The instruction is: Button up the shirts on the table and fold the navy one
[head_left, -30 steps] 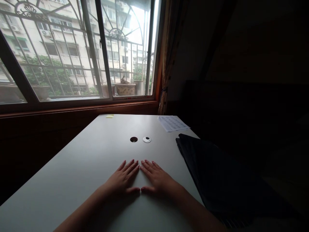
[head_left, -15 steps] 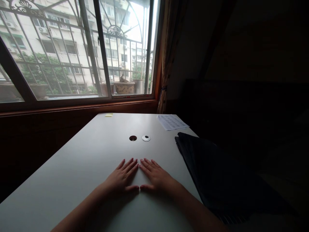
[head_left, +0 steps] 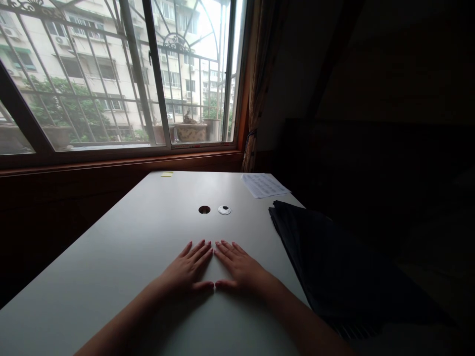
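Note:
My left hand lies flat on the white table, palm down, holding nothing. Beside it my right hand rests palm down in the same way, also with nothing in it. The thumbs point at each other and their tips almost meet. Just beyond the fingertips are a dark round hole in the tabletop and a round white cap with a dark opening. To the right of my right hand, a dark folded cloth hangs over the table's edge.
Printed sheets of paper lie at the far right corner. A yellow sticky note is near the far left edge. Behind the table stand a barred window and a tied curtain. The right side is very dark.
The whole view has shifted very slightly, with the table sitting a little higher in the picture. Both hands keep their place on the table.

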Demonstrator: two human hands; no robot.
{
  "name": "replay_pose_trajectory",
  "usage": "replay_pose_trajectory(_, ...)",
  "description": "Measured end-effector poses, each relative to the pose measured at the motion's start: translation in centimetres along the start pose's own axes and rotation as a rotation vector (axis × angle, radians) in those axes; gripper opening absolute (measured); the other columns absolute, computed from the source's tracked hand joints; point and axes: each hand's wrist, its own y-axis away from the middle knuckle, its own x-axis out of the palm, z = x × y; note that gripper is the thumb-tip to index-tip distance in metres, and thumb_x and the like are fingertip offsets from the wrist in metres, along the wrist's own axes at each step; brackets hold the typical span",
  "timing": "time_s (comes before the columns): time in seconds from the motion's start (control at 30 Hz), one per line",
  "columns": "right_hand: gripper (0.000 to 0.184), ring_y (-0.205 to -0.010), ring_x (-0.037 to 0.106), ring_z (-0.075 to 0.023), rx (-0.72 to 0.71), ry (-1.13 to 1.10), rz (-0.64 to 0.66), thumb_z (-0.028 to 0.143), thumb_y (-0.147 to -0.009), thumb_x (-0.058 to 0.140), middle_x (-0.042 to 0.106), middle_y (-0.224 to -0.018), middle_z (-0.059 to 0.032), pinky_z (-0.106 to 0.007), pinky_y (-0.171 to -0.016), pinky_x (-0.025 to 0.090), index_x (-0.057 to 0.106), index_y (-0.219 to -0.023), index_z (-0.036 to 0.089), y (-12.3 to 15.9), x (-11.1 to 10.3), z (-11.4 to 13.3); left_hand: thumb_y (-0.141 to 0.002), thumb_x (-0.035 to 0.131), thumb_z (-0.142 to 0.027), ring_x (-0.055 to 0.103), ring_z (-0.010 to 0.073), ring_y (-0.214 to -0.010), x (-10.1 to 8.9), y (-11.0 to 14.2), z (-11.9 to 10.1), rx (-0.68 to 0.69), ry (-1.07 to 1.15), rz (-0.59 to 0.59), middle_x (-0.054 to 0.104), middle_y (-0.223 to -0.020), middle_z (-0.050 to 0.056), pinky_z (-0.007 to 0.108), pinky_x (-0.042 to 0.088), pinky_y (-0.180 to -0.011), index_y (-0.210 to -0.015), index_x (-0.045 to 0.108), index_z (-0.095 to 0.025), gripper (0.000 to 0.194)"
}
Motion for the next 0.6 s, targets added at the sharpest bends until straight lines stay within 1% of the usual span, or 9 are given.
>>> replay_pose_trajectory(0.23, 0.093, -0.153, 0.005, -0.0270, 0.002, -0.008, 0.011, 0.077, -0.089, 0.038, 0.007, -0.165, -0.0075, -0.047, -0.124, 0.002, 0.012, -0.159, 0.022, -0.08, 0.04, -0.03, -0.092, 0.031, -0.074, 0.011, 0.0330, -0.152, 0.20, -0.02, 0.02, 0.004, -0.009, -0.014, 0.007, -0.164, 0.007, 0.055, 0.009, -0.123, -0.158, 0.001, -0.025, 0.088)
replay_pose_trajectory(0.4, 0.092, -0.153, 0.007, -0.0267, -0.002, -0.010, -0.010, 0.077, -0.089, 0.038, 0.009, -0.165, -0.0074, -0.047, -0.124, 0.003, 0.015, -0.159, 0.022, -0.08, 0.12, 0.03, -0.093, 0.035, -0.071, 0.015, 0.0339, -0.151, 0.27, -0.04, 0.06, 0.011, 0.000, -0.036, 0.013, -0.164, 0.009, 0.058, 0.013, -0.122, -0.159, 0.009, -0.022, 0.086)
replay_pose_trajectory(0.5, 0.088, -0.152, 0.012, -0.0278, -0.008, -0.015, -0.037, 0.074, -0.090, 0.040, 0.014, -0.165, -0.0081, -0.048, -0.124, 0.008, 0.022, -0.158, 0.020, 0.06, 0.06, 0.00, -0.095, 0.039, -0.065, 0.025, 0.0334, -0.149, -0.02, -0.09, 0.25, 0.021, 0.015, -0.069, 0.023, -0.162, 0.010, 0.058, 0.020, -0.121, -0.158, 0.021, -0.022, 0.078)
replay_pose_trajectory(0.53, 0.085, -0.152, 0.015, -0.0283, -0.012, -0.014, -0.056, 0.071, -0.091, 0.042, 0.018, -0.164, -0.0086, -0.048, -0.124, 0.011, 0.026, -0.157, 0.020, 0.15, 0.04, -0.07, -0.096, 0.042, -0.062, 0.030, 0.0329, -0.147, -0.20, -0.08, 0.33, 0.027, 0.023, -0.092, 0.029, -0.160, 0.010, 0.057, 0.023, -0.120, -0.156, 0.027, -0.023, 0.073)
replay_pose_trajectory(0.6, 0.077, -0.149, 0.026, -0.0287, -0.022, -0.007, -0.121, 0.064, -0.093, 0.048, 0.030, -0.160, -0.0100, -0.048, -0.122, 0.019, 0.035, -0.154, 0.019, 0.40, -0.02, -0.32, -0.098, 0.046, -0.052, 0.044, 0.0301, -0.140, -0.68, 0.04, 0.49, 0.041, 0.056, -0.161, 0.046, -0.152, 0.008, 0.052, 0.035, -0.117, -0.149, 0.043, -0.025, 0.058)
